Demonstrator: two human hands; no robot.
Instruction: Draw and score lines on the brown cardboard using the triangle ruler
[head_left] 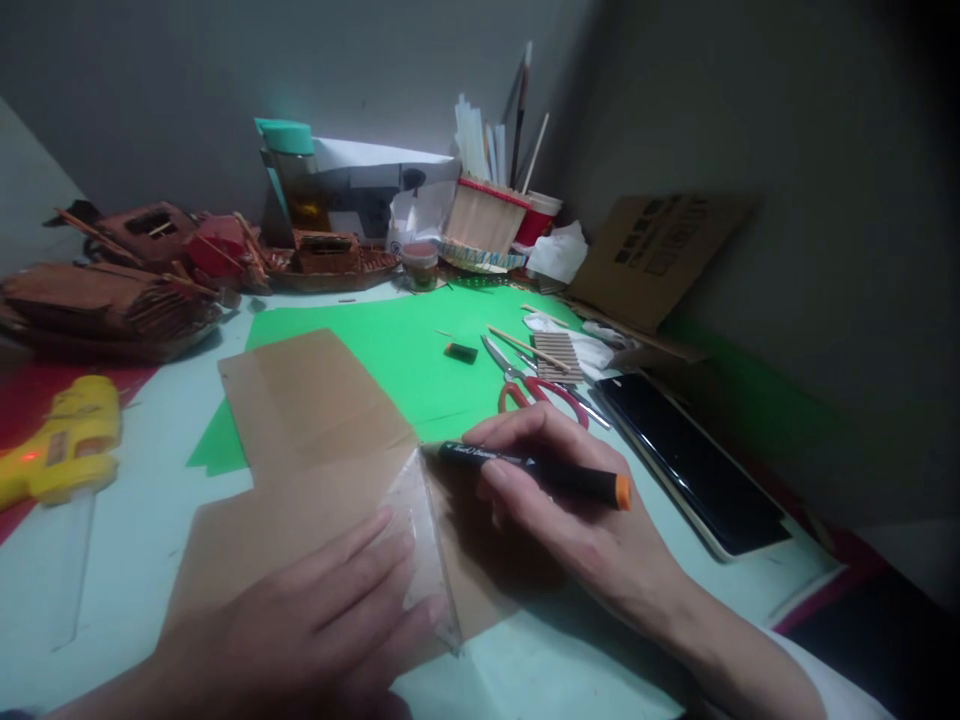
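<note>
A sheet of brown cardboard (300, 420) with a stepped outline lies in front of me. On top of it rests a clear set square (426, 520), its straight edge running toward me. My left hand (315, 610) lies flat on the set square and the cardboard, fingers stretched out. Between the fingers of my right hand (570, 490) is a black marker (555, 478) with an orange end. The marker's tip meets the cardboard at the set square's upper corner. Its black and orange cap (460, 352) lies off on the green sheet (375, 350).
Scissors with red handles (544, 390), thin sticks and a corrugated piece (556, 357) lie beyond my right hand. A phone (694, 460) is at the right, a yellow glue gun (64, 440) at the left. Brown model boats (105, 310), a bottle (296, 185) and a cardboard box flap (660, 250) stand behind.
</note>
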